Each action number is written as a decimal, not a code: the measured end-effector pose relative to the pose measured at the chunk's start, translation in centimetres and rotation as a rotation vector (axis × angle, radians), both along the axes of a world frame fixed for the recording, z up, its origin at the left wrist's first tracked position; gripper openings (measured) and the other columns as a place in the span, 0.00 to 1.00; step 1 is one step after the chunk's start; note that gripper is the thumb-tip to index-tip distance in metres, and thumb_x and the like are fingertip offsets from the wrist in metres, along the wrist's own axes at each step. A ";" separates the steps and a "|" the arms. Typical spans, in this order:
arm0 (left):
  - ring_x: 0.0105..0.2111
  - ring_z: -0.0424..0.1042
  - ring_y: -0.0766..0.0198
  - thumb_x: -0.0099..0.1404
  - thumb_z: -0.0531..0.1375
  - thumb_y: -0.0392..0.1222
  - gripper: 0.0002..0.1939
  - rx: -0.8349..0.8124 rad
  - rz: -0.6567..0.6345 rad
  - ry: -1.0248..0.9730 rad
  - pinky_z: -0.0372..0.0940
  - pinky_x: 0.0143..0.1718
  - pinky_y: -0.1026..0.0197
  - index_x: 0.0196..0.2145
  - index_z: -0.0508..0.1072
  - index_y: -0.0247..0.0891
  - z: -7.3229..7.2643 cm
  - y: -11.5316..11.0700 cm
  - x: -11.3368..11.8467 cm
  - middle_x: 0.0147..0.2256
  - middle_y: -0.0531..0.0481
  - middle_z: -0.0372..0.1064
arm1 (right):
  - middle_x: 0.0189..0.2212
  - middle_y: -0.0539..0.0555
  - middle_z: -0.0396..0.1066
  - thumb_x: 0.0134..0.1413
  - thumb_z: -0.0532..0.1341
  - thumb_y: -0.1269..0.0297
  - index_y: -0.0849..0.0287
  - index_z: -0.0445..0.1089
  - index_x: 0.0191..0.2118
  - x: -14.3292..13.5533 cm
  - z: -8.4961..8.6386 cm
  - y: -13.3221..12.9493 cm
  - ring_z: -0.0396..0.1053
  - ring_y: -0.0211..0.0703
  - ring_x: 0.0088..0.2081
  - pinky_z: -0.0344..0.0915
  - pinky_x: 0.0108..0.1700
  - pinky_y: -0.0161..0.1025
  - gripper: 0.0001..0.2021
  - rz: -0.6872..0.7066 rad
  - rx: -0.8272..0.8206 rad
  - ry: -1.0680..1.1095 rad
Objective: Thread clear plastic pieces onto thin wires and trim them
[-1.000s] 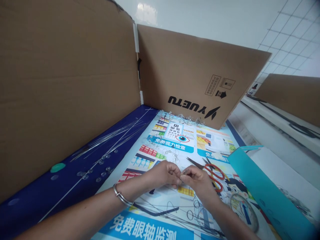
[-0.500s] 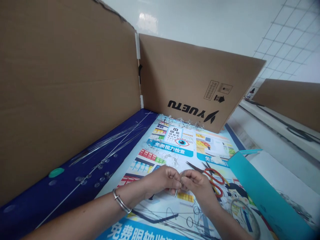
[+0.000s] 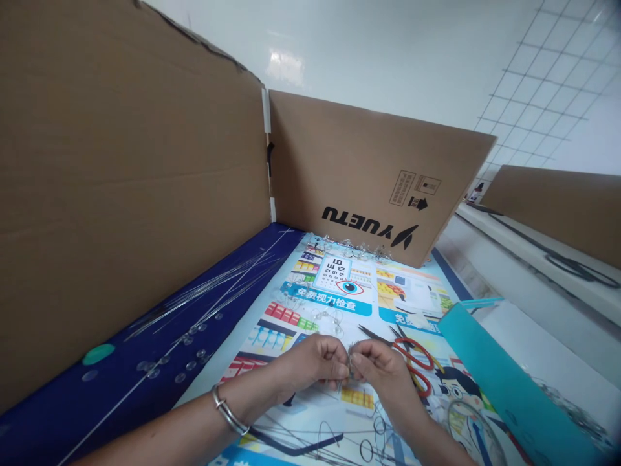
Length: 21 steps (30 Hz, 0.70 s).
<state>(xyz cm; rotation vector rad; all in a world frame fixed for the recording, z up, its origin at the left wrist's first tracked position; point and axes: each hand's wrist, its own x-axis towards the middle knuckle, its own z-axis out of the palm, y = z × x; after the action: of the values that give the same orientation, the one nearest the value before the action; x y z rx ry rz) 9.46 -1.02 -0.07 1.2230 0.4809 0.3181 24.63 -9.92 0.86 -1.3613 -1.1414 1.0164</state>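
Observation:
My left hand (image 3: 315, 364), with a silver bangle (image 3: 228, 409) on its wrist, is closed in a pinch over the printed table cover. Facing it, my right hand (image 3: 381, 366) pinches too, fingertips nearly touching the left ones. Between them shows a small bit of thin silvery wire (image 3: 351, 353), mostly hidden by the fingers. Scissors with red and orange handles (image 3: 424, 357) lie just beyond my right hand. Below my wrists, loose long wires (image 3: 305, 449) and a few wire loops (image 3: 367, 450) are spread on the cover.
Tall cardboard panels (image 3: 130, 175) stand at the left and back. Straight wires (image 3: 194, 299), clear discs (image 3: 200, 353) and a green disc (image 3: 98, 354) lie on the blue strip. At right are a teal box (image 3: 509, 382) holding wire pieces and a round clear dish (image 3: 449, 421).
The whole view has shifted slightly, so the scene sits a little lower. Both hands stay pinched together; the wire end that hung below the fingers shows less.

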 end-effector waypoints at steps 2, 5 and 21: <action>0.20 0.63 0.70 0.47 0.66 0.42 0.12 0.007 0.003 -0.002 0.57 0.26 0.65 0.25 0.67 0.34 0.0 0.0 0.1 0.21 0.54 0.69 | 0.22 0.49 0.64 0.49 0.61 0.59 0.61 0.69 0.29 0.0 0.0 0.0 0.61 0.36 0.26 0.59 0.29 0.33 0.09 -0.001 0.004 -0.007; 0.22 0.64 0.70 0.47 0.66 0.42 0.11 0.026 0.006 -0.015 0.57 0.28 0.66 0.25 0.68 0.34 0.0 0.0 0.1 0.21 0.54 0.69 | 0.22 0.49 0.65 0.49 0.61 0.61 0.61 0.68 0.29 0.0 0.1 0.0 0.60 0.35 0.26 0.58 0.29 0.33 0.08 -0.001 0.010 -0.014; 0.22 0.66 0.67 0.49 0.65 0.43 0.11 -0.014 -0.035 -0.056 0.60 0.29 0.63 0.25 0.68 0.34 -0.3 -0.3 0.0 0.20 0.54 0.68 | 0.23 0.49 0.65 0.49 0.61 0.59 0.61 0.68 0.29 0.0 -0.3 0.0 0.62 0.36 0.26 0.61 0.29 0.33 0.09 0.005 -0.004 -0.018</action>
<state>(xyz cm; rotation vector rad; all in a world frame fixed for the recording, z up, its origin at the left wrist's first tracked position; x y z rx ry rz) 9.44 -1.28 -0.38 1.2045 0.4120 0.3176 24.62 -9.92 0.60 -1.3740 -1.1576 1.0128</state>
